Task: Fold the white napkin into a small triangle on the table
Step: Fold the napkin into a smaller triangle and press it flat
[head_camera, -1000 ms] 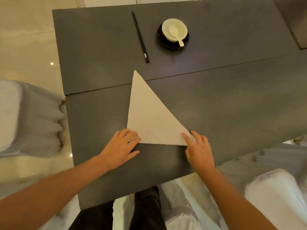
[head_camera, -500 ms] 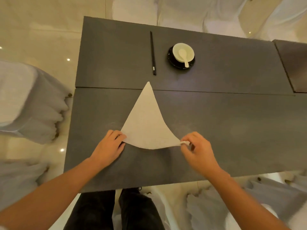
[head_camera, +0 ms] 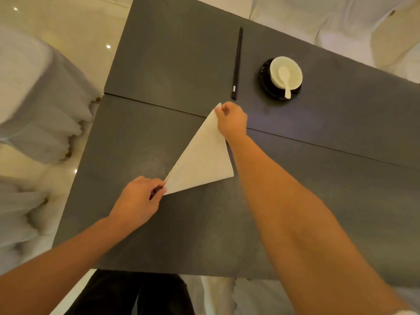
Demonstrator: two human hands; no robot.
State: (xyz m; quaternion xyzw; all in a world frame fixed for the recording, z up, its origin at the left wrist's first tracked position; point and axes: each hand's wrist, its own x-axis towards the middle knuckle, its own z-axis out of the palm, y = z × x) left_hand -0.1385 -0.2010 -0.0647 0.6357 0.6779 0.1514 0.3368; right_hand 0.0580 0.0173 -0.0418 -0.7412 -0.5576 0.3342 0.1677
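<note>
The right hand (head_camera: 231, 120) pinches the napkin's (head_camera: 202, 160) far tip near the table's (head_camera: 159, 64) centre seam; the left hand (head_camera: 138, 201) pinches its near-left corner. The napkin lies as a folded triangle mid-table, well clear of every edge. It looks light and limp, likely to sag or slide, so corners are the best holds. Beyond it lie chopsticks (head_camera: 237, 62) and a bowl (head_camera: 286, 73).

black chopsticks (head_camera: 237, 64), bowl (head_camera: 286, 72), spoon (head_camera: 285, 81), saucer (head_camera: 267, 86)

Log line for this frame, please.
fold in progress | right hand grip: napkin far tip | left hand grip: near corner | chopsticks untouched
</note>
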